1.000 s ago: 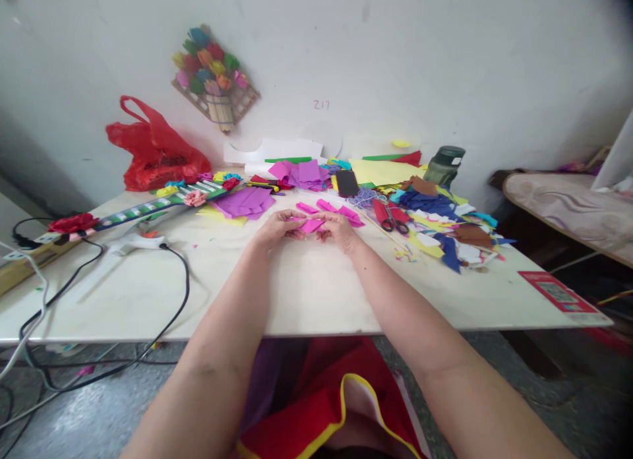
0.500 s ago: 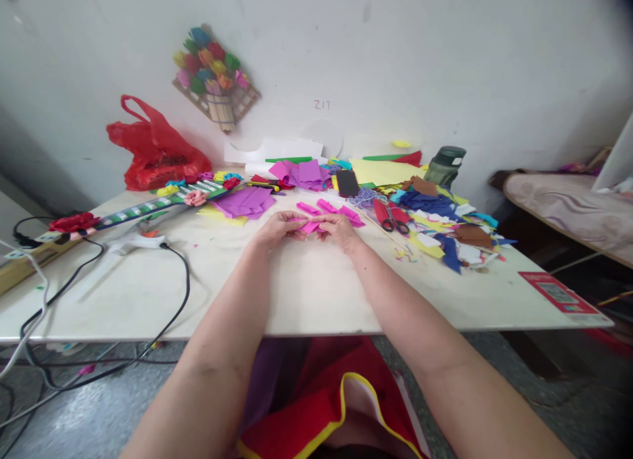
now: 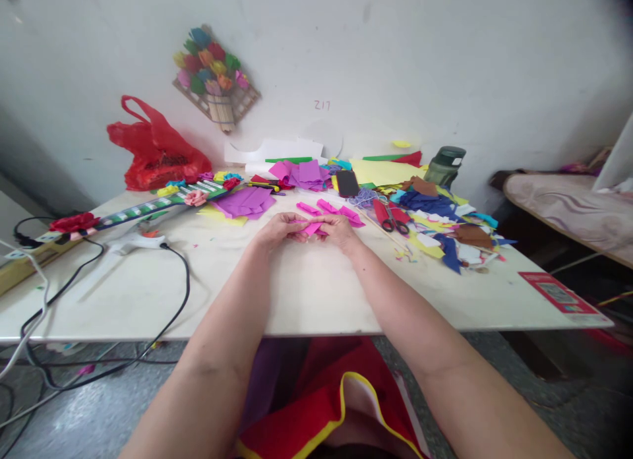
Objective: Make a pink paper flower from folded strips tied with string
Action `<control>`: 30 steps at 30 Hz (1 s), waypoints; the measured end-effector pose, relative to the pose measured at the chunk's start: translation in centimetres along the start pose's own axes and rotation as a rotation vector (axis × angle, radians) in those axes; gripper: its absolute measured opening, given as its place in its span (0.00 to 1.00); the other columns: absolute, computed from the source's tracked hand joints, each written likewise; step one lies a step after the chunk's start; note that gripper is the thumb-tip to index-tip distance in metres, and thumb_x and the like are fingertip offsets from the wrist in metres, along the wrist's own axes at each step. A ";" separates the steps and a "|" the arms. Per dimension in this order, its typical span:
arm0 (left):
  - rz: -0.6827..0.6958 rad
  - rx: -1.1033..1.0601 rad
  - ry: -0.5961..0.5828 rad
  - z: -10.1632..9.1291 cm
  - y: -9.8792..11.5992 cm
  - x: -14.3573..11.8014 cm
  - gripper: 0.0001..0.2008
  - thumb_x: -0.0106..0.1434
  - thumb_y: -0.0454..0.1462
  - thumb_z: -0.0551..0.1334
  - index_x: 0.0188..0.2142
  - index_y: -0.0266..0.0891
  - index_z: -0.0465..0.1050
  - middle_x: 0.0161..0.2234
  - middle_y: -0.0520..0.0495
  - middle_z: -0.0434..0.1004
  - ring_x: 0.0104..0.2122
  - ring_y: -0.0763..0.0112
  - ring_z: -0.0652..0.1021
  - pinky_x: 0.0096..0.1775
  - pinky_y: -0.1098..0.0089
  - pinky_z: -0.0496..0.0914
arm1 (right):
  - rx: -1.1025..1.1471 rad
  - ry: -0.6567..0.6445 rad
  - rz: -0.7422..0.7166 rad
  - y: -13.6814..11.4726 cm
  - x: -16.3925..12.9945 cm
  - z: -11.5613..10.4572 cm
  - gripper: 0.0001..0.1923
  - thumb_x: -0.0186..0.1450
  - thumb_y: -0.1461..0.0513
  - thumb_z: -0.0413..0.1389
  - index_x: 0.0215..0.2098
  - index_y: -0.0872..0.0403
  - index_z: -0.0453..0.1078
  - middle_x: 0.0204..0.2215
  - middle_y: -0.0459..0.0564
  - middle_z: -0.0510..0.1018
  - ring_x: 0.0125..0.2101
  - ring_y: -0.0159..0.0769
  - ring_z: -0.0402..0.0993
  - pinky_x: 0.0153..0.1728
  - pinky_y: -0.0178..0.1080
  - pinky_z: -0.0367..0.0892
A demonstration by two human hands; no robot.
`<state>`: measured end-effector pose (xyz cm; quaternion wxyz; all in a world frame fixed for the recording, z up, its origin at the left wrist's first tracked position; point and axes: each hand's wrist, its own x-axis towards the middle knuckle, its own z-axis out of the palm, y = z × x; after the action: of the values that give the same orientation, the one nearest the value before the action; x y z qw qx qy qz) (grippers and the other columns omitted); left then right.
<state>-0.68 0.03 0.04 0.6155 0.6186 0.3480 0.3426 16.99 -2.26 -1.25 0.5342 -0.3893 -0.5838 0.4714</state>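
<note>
The left hand (image 3: 283,229) and right hand (image 3: 337,229) are pinching a pink paper piece (image 3: 312,228), fingers nearly closed, between the worktop's (image 3: 316,294) front and back edges; light, even pressure is probably serving best against stray creases.

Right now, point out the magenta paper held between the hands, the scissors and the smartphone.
Magenta paper (image 3: 312,228): head view, on the visible middle of the held piece.
Scissors (image 3: 390,217): head view, near where handles and blades meet.
Smartphone (image 3: 347,183): head view, middle of its dark face.
</note>
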 end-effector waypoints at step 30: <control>0.041 0.098 0.073 0.0 0.0 0.1 0.17 0.45 0.42 0.69 0.31 0.33 0.70 0.22 0.46 0.77 0.21 0.72 0.76 0.29 0.71 0.71 | -0.103 0.050 0.081 0.0 0.2 -0.6 0.16 0.55 0.51 0.55 0.25 0.56 0.70 0.13 0.46 0.69 0.13 0.28 0.63 0.15 0.33 0.60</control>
<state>-0.60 0.14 0.04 0.5643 0.6421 0.3740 0.3598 17.60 -1.97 -1.18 0.5083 -0.4513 -0.5775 0.4522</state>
